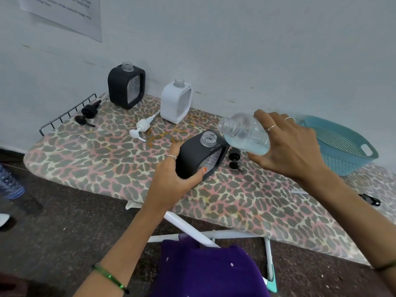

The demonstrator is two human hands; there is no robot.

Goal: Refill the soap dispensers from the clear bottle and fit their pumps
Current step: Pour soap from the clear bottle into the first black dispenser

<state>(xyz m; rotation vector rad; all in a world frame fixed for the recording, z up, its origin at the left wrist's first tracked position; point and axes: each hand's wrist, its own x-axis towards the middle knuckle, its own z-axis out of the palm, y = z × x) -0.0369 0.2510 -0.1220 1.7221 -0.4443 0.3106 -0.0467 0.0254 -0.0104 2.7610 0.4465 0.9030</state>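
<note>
Black dispenser (201, 155) near middle of leopard-print ironing board (85, 151), tilted, neck open, no pump fitted. Left hand (177, 174) gripping its lower body, thumb across the clear front panel, fingers wrapped behind. Clear bottle (244, 133) held tipped almost flat in right hand (293, 146), grip curled round its base end; open mouth pointing left, just above and beside the dispenser neck, not touching. Pale blue liquid pooled low in the bottle; cannot tell whether any is flowing.

Black pump (234, 160) lying on the board just right of the held dispenser, under the bottle. Second black dispenser (126, 86) upright at far edge by the wall, neck open. White dispenser (176, 101) upright to its right, neck open. White pump (141, 127) lying on its side in front of the white dispenser. Another black pump (89, 113) lying near the wire rack (68, 112) at the board's left end. Teal basket (342, 144) at far right, behind the right hand. Purple cloth (205, 271) at bottom edge.
</note>
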